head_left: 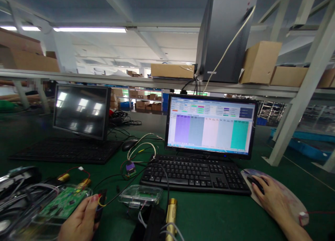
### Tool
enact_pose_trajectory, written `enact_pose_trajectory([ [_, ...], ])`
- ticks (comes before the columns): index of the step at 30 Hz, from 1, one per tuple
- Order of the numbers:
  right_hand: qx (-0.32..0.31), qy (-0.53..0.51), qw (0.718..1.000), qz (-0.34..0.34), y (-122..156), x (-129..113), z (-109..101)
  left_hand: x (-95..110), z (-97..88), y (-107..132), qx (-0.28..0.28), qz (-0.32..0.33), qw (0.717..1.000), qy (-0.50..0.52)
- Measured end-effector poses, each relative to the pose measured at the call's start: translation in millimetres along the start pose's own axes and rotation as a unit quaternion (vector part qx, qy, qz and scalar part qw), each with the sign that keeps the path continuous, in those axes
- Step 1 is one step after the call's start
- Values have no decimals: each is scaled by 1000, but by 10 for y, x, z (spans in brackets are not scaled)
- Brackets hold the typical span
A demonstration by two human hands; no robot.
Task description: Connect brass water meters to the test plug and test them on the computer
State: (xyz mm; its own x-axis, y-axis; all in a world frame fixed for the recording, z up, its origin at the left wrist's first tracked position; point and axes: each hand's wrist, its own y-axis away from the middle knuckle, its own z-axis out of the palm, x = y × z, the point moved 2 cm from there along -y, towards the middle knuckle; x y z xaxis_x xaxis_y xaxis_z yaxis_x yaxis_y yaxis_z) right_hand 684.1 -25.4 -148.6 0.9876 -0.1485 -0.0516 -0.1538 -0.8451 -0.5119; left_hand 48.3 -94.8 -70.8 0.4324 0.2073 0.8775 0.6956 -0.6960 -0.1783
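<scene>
My right hand (272,195) rests over a black computer mouse (258,184) on a pale mouse pad (293,202). At the lower left, my left hand (81,218) pinches a small dark piece (101,208) with thin yellow, red and black wires. Its exact kind is unclear, as the fingers cover part of it. Just left of that hand is a green circuit board (64,201) in a clear plastic case. A second clear case (141,195) lies between the hands, beside a brass cylinder (171,213) and a black bundle (151,223) with grey wires.
A lit monitor (209,126) showing coloured columns stands behind a black keyboard (193,174). To the left are a dark monitor (82,112) and another keyboard (65,150). A purple connector (130,168) lies among cables. Overhead, a shelf carries a computer tower (222,38) and cardboard boxes (261,63).
</scene>
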Motion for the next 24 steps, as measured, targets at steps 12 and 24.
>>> enact_pose_trajectory([
  [12, 1, 1, 1000, -27, -5, 162, 222, 156, -33, 68, -85, -103, 991, 3],
  [24, -15, -19, 1000, -5, -12, 90, 110, 356, -75, 156, -62, -94, 993, 35],
])
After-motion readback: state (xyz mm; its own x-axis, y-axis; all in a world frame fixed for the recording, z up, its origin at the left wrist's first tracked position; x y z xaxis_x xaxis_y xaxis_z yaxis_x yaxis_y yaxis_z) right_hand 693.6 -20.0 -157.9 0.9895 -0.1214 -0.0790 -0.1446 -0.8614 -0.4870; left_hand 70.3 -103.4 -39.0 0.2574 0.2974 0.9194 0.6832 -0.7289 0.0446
